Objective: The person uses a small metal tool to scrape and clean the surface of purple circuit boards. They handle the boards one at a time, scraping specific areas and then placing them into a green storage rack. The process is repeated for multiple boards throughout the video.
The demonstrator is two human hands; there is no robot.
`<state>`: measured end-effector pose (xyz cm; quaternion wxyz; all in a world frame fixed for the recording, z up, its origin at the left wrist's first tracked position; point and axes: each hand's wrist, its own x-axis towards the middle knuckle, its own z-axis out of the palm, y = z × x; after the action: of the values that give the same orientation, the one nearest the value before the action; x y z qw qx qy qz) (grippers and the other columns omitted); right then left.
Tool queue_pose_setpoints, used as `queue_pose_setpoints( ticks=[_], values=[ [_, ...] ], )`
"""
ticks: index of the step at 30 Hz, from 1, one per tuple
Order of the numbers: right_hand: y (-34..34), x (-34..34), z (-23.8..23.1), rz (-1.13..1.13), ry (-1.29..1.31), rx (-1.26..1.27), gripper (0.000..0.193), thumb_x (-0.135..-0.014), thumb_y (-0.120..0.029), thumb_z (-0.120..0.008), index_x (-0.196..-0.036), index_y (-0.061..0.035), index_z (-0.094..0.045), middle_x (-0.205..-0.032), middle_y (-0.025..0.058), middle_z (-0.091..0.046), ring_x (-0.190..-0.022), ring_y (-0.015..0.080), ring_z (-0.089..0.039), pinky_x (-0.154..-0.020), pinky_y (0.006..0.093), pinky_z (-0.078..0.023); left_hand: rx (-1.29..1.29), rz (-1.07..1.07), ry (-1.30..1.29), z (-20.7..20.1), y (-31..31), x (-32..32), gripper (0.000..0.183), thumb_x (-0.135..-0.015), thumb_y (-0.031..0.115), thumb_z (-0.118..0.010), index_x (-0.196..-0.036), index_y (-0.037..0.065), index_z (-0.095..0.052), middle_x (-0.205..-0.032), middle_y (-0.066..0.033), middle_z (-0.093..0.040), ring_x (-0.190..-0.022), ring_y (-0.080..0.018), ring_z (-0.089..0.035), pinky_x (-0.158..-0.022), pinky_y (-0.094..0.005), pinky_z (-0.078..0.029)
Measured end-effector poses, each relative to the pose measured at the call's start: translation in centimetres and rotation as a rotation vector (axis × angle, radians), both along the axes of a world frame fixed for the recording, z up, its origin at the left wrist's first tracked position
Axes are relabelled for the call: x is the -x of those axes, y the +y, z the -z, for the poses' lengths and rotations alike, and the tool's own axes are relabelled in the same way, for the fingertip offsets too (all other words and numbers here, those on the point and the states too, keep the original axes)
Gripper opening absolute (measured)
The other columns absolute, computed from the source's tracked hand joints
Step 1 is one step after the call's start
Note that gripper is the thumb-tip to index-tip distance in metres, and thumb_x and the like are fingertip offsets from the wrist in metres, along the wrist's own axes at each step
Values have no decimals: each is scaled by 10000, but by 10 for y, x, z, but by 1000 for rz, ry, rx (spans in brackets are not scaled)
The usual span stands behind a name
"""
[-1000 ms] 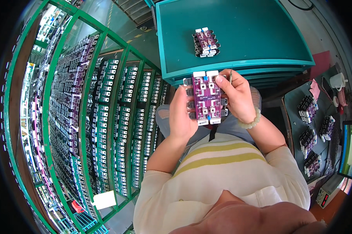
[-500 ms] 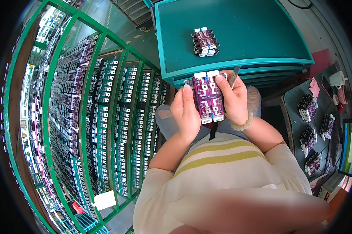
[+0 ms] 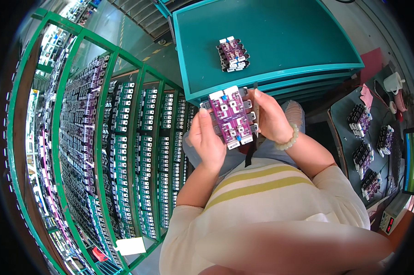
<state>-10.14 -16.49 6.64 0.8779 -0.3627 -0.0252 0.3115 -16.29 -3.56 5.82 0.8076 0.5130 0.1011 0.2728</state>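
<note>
My left hand (image 3: pixel 208 141) grips the left edge of a purple circuit board module (image 3: pixel 232 118), its thumb on the near face. White connectors sit at the module's two ends, with small blue parts beside them and dark metal-tabbed terminals along its sides. Just right of the module, my right hand (image 3: pixel 273 117) is closed around a thin grey metal strip, seen nearly edge-on. Its fingertips are partly hidden, and I cannot tell whether they touch the module. Beyond both hands, a stack of similar purple modules (image 3: pixel 233 54) lies on the teal cabinet top (image 3: pixel 280 36).
On the left stands a green metal rack (image 3: pixel 103 137) filled with rows of circuit boards. A dark side table (image 3: pixel 344 107) at right carries several purple modules (image 3: pixel 363 156), a white cup (image 3: pixel 393 82) and a monitor (image 3: pixel 413 160). A white card (image 3: pixel 130 246) hangs on the rack.
The module has shifted left and tilted. My right thumb has come off its face, and my right hand now stands beside its right edge. The grey strip has turned nearly edge-on.
</note>
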Motion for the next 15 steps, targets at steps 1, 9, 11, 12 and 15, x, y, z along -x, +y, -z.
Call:
queue_pose_setpoints(
  ticks=[1, 9, 11, 12, 15],
  values=[
    [-7, -1, 4, -90, -62, -60, 309, -961, -305, -484, -1087, -28, -541, -901, 20, -621, -681, 60, -603, -569, 189, -488, -1, -22, 18, 4, 3, 0, 312, -992, 249, -425, -922, -13, -578, -808, -66, -631, -666, -76, -585, -604, -209, -477],
    [-9, 6, 16, -133, -176, -86, 248, -901, -66, -555, -1144, -30, -531, -842, -1, -593, -627, 16, -529, -446, 167, -376, 42, -57, 58, -3, 1, 3, 306, -992, 253, -417, -934, -5, -571, -808, -69, -631, -659, -91, -601, -593, -218, -490],
    [-8, 6, 21, -134, -164, -98, 221, -898, -66, -562, -1116, -33, -546, -812, -11, -581, -598, 11, -494, -430, 171, -346, 55, -59, 69, -8, -1, 3, 309, -990, 259, -426, -910, -2, -573, -783, -60, -630, -648, -83, -598, -583, -210, -485],
    [-8, 6, 22, -128, -143, -103, 205, -895, -66, -569, -1097, -34, -555, -797, -16, -576, -587, 9, -477, -424, 172, -332, 60, -61, 72, -11, -2, 3, 312, -988, 262, -431, -898, 0, -574, -771, -56, -629, -643, -79, -597, -578, -207, -483],
    [-8, 9, 24, -34, -173, -14, 161, -883, -64, -592, -1041, -34, -577, -771, -25, -570, -574, 7, -462, -412, 171, -312, -10, 111, 45, 3, 9, 10, 361, -994, 319, -405, -1077, -5, -541, -993, -137, -613, -897, -154, -610, -720, -286, -505]
  ],
)
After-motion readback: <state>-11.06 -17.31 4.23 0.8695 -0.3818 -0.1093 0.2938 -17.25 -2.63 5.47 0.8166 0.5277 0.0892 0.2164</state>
